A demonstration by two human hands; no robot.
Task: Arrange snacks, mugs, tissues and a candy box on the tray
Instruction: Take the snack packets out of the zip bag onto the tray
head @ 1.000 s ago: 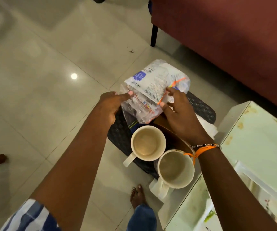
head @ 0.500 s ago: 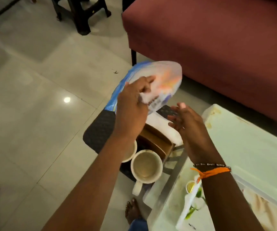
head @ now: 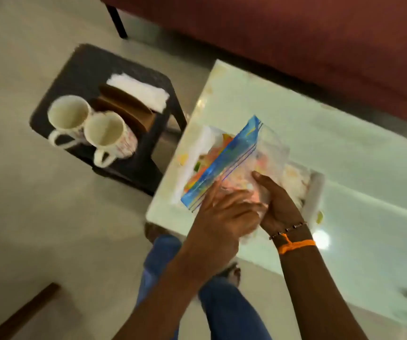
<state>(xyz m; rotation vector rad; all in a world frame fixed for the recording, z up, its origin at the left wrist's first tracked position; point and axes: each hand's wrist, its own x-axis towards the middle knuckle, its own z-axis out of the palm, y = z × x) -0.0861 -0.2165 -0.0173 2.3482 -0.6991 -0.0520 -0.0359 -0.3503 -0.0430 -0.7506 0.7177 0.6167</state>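
The snack bag (head: 236, 158) has left the dark stool (head: 94, 67) and now lies over the tray (head: 316, 190) on the pale surface (head: 344, 143), both hands (head: 224, 212) gripping it (mugs (head: 87, 128), tissues, box remain behind).

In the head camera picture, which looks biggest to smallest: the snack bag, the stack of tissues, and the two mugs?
1. snack bag, clearly largest, though nearest the camera
2. tissues and either of the mugs: too alike to rank; the mugs match each other.
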